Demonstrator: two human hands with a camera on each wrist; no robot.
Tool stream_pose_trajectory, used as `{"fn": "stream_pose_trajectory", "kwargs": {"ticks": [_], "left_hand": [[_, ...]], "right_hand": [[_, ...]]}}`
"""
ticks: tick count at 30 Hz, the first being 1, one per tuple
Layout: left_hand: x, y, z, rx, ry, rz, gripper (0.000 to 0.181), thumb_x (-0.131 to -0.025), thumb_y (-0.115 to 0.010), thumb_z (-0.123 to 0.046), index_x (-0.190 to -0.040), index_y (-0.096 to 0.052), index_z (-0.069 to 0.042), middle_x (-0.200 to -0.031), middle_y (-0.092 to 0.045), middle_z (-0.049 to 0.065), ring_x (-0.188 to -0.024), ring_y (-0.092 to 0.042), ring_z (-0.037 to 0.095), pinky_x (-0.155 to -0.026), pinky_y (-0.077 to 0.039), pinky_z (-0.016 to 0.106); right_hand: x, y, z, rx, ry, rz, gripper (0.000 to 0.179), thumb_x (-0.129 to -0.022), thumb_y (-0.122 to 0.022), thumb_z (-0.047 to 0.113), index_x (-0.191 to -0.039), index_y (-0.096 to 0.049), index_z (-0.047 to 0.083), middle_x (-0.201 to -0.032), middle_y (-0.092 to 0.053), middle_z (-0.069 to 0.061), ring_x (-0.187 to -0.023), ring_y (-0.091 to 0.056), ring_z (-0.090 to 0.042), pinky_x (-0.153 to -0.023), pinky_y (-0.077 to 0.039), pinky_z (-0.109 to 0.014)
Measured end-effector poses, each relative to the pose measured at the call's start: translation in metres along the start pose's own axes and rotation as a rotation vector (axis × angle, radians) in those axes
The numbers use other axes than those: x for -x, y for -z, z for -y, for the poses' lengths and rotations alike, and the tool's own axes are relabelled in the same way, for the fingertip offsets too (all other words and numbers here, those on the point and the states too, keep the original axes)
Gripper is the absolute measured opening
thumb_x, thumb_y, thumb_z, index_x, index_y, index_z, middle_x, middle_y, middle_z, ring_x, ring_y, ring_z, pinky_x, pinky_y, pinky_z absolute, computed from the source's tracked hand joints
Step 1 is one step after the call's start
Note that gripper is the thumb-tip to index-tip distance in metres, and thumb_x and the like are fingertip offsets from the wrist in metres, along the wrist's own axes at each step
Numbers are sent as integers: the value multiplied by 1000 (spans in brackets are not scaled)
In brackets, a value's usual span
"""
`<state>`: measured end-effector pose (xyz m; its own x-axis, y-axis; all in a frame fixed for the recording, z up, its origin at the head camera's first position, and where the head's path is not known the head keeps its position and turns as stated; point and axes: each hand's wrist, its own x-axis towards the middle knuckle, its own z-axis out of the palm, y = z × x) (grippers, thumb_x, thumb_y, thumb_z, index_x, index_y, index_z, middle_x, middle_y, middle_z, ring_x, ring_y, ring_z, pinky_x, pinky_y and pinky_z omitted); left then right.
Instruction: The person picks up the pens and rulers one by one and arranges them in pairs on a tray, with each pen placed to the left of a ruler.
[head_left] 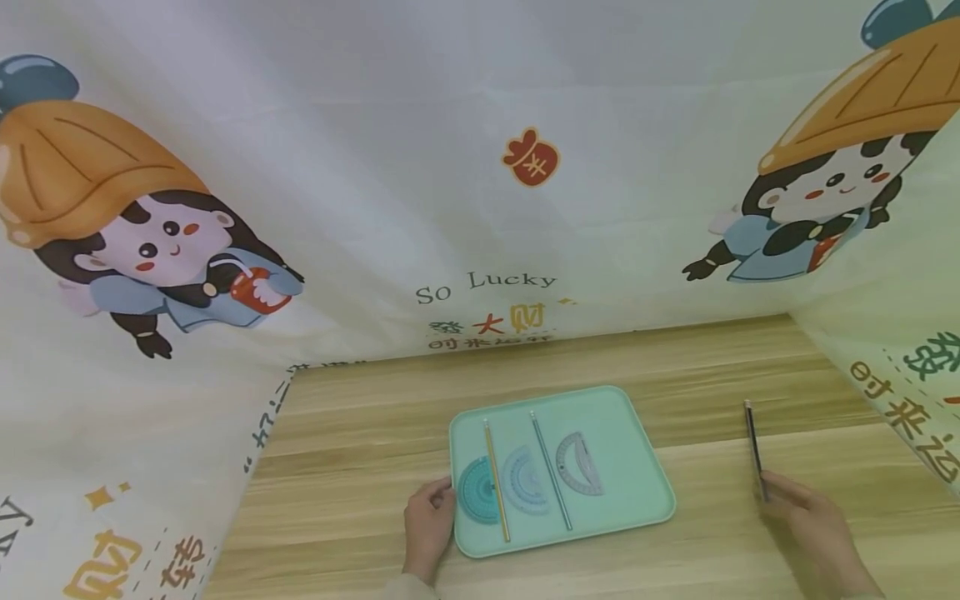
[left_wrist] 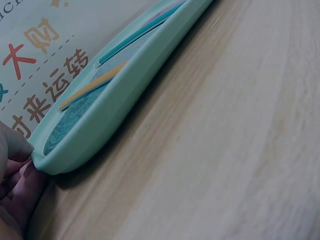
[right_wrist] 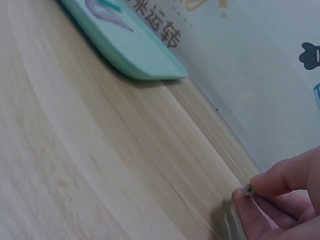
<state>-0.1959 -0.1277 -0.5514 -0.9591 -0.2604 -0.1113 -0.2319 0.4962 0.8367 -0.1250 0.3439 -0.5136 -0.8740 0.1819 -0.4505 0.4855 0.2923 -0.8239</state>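
Note:
My left hand (head_left: 429, 521) holds the left edge of a mint-green tray (head_left: 633, 479), the thumb over its rim in the left wrist view. Across the tray lie, from left to right, a teal protractor (head_left: 472, 493), a yellow pencil (head_left: 496, 479), a pale blue protractor (head_left: 517, 479), a blue-green pencil (head_left: 550, 468) and a greyish-purple protractor (head_left: 567, 468). Off to the right of the tray, my right hand (head_left: 813, 521) pinches a dark pencil (head_left: 753, 437) near its close end. Its other end points away from me. The right wrist view shows the pencil end (right_wrist: 248, 190) between thumb and finger.
Everything is on a wood-grain tabletop (head_left: 360, 450). White printed cloth (head_left: 450, 208) with cartoon figures and lettering rises behind it and on both sides. Bare wood separates the tray from the right hand.

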Motion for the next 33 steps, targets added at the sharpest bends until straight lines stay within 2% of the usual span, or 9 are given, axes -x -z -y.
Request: {"fn": "stream_pose_trajectory", "kwargs": {"ticks": [2,4,6,8,11,21,25,29,33], "left_hand": [[1,0,0,-1,-3,2,28,-91,-54,-13,-113,-66,-2,-89,-65,7,-77,-59,15,-67,-50,28],[1,0,-1,-1,-6,2,28,-91,-54,-13,-114,-66,-1,-90,-65,7,-77,-59,15,-67,-51,29],[2,1,-2,2,-4,2,28,-91,-54,-14,-114,-66,-1,-91,-66,8,-78,-60,15,-68,-52,30],[2,1,-2,6,-1,-2,28,-91,-54,-14,-113,-66,-2,-92,-66,8,-78,-61,14,-68,-52,29],[2,0,-1,8,-9,-8,27,-91,-55,-13,-113,-66,-1,-92,-67,8,-77,-60,14,-67,-51,27],[2,0,0,6,-16,-5,27,-91,-55,-13,-113,-66,-1,-91,-66,8,-78,-60,15,-67,-51,27],[3,0,-1,5,-17,-3,27,-91,-54,-12,-114,-66,-1,-92,-66,8,-79,-60,15,-68,-51,28],[3,1,-1,6,-27,-4,27,-91,-54,-12,-114,-65,0,-94,-67,9,-80,-60,15,-68,-51,29],[2,1,0,1,-26,-1,27,-92,-54,-12,-114,-65,-1,-96,-67,10,-81,-61,16,-70,-53,31]], "right_hand": [[0,-3,-1,-98,6,26,53,-93,-56,26,-142,-35,31,-150,-39,-5,-140,-23,-41,-108,-18,-66],[1,-7,-3,-165,41,43,43,-92,-60,22,-128,-47,41,-129,-58,14,-128,-48,-18,-111,-31,-48],[1,-11,-4,-241,70,68,35,-90,-61,16,-112,-54,44,-106,-59,31,-106,-57,4,-102,-44,-28],[1,-15,-4,-291,98,89,35,-90,-61,12,-104,-57,44,-94,-55,38,-90,-54,18,-87,-48,-14],[0,-21,-2,-331,122,110,35,-90,-59,8,-101,-59,42,-94,-55,37,-89,-55,17,-79,-46,-6],[2,-42,14,-456,177,187,35,-91,-56,4,-101,-62,37,-99,-60,31,-95,-59,11,-83,-48,-10],[3,-51,19,-489,213,232,35,-92,-53,2,-119,-58,25,-102,-60,29,-99,-58,11,-85,-47,-9],[5,-59,23,-524,263,285,36,-93,-51,2,-124,-55,20,-107,-61,27,-103,-57,10,-87,-45,-9],[6,-67,27,-584,290,321,35,-92,-50,-1,-117,-58,22,-109,-63,24,-104,-58,8,-89,-46,-10]]}}
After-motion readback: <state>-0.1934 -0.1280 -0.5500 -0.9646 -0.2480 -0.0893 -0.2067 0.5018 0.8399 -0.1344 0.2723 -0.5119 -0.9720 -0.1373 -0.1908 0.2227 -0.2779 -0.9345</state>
